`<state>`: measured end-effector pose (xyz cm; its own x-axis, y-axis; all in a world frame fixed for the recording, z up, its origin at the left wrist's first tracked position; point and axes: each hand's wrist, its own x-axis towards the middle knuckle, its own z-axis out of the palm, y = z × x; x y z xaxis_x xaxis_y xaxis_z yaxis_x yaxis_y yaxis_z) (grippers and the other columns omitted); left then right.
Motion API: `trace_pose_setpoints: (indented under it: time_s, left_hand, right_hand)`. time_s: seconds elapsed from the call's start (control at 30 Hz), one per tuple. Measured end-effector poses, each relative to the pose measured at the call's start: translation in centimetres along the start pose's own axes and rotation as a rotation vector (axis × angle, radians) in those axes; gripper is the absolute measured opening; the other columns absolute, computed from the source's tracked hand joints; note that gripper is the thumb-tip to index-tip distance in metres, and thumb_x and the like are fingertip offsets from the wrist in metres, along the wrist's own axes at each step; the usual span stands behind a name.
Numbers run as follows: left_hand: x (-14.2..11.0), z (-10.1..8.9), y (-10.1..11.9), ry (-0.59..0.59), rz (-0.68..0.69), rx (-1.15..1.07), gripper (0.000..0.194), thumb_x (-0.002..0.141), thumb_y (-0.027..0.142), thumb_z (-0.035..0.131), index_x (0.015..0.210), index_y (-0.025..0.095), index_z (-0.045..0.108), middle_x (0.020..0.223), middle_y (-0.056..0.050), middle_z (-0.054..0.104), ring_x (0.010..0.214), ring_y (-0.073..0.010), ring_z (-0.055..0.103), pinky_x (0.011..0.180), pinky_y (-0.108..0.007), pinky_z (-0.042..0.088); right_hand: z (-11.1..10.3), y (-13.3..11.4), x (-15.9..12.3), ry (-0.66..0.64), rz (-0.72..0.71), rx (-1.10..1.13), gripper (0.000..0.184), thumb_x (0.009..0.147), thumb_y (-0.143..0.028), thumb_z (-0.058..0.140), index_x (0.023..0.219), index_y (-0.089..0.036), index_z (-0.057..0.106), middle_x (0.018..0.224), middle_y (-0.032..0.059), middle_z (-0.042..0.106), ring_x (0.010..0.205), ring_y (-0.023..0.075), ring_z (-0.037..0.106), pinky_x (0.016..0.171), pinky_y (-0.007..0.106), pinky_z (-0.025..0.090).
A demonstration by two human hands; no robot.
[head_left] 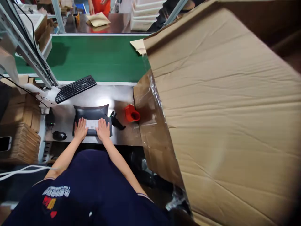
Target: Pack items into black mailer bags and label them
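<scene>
A dark grey plastic mailer bag [91,113] lies on the grey worktable [122,94] in front of me, with a white label [91,124] stuck on its near part. My left hand [80,129] lies flat on the bag at the label's left edge, fingers stretched out. My right hand [103,128] lies flat at the label's right edge, fingers spread. Both hands press on the bag and hold nothing.
A black handheld scanner [117,121] and a red tape dispenser [131,113] lie right of the bag. A black keyboard [75,88] and mouse [59,135] sit left. A green conveyor belt [94,56] runs behind. A huge cardboard box [223,110] fills the right. Another person stands far back.
</scene>
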<state>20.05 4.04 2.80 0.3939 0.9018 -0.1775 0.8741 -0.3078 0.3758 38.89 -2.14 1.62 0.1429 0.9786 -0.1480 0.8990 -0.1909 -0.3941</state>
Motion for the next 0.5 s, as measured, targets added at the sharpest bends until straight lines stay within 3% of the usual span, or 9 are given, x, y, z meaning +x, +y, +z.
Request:
trace_pose_setpoints:
  time_s: [0.1,0.2,0.27,0.33,0.37,0.43,0.5]
  left_hand:
    - [-0.8,-0.5,-1.7,0.04,-0.165,0.055,0.071,0.103,0.033,0.041,0.168,0.006,0.028,0.175,-0.024,0.02,0.166,-0.0345,0.013,0.134,-0.06,0.005]
    - [-0.3,-1.2,-0.5,0.097,-0.167,0.068,0.078,0.103,0.04,0.044,0.169,0.004,0.022,0.175,-0.027,0.012,0.166,-0.0374,0.005,0.132,-0.065,0.002]
    - [0.9,-1.6,1.2,0.113,-0.14,0.029,0.091,0.099,0.049,0.054,0.169,0.005,0.018,0.175,-0.028,0.009,0.166,-0.0415,0.001,0.129,-0.071,0.004]
    - [2.2,-2.2,2.2,0.136,-0.245,-0.08,0.108,0.091,0.056,0.067,0.169,0.003,0.015,0.174,-0.033,0.008,0.164,-0.0465,0.007,0.128,-0.072,0.014]
    - [2.7,-2.5,2.1,0.138,-0.319,-0.156,0.115,0.086,0.058,0.072,0.168,0.002,0.014,0.173,-0.036,0.01,0.163,-0.0483,0.013,0.128,-0.069,0.02]
    - [3.5,-3.6,0.9,0.106,-0.437,-0.311,0.123,0.079,0.059,0.08,0.166,-0.001,0.017,0.169,-0.039,0.021,0.159,-0.0492,0.028,0.127,-0.062,0.029]
    - [4.2,-4.8,-1.1,0.042,-0.474,-0.459,0.114,0.074,0.056,0.083,0.162,0.004,0.03,0.165,-0.034,0.038,0.154,-0.0442,0.041,0.126,-0.054,0.035]
  right_hand:
    - [0.0,1.7,-1.1,0.054,0.149,0.097,0.069,0.106,-0.033,0.038,0.167,-0.002,0.028,0.175,0.0234,0.019,0.165,0.0334,0.017,0.132,0.057,0.017]
    - [-0.5,1.8,-1.2,0.141,0.353,0.306,0.078,0.105,-0.042,0.039,0.166,0.003,0.02,0.174,0.0275,0.019,0.163,0.0336,0.023,0.13,0.051,0.026]
    - [-1.3,1.3,-0.1,0.198,0.526,0.447,0.093,0.098,-0.052,0.054,0.166,0.002,0.019,0.169,0.0313,0.028,0.157,0.0367,0.033,0.126,0.049,0.033]
    - [-2.6,0.7,1.3,0.206,0.683,0.615,0.101,0.085,-0.05,0.075,0.161,0.001,0.032,0.157,0.0333,0.047,0.145,0.0387,0.05,0.118,0.048,0.042]
    - [-3.3,0.4,1.9,0.183,0.724,0.712,0.094,0.079,-0.045,0.081,0.154,0.0,0.044,0.146,0.0317,0.058,0.134,0.0375,0.059,0.111,0.046,0.048]
    - [-4.7,-0.4,2.3,0.112,0.723,0.903,0.062,0.076,-0.037,0.083,0.124,-0.002,0.067,0.114,0.0231,0.076,0.104,0.0309,0.071,0.091,0.04,0.056]
    - [-5.8,-1.6,1.4,0.104,0.679,1.024,0.037,0.076,-0.037,0.082,0.091,-0.004,0.074,0.082,0.0138,0.076,0.076,0.0237,0.071,0.072,0.034,0.055]
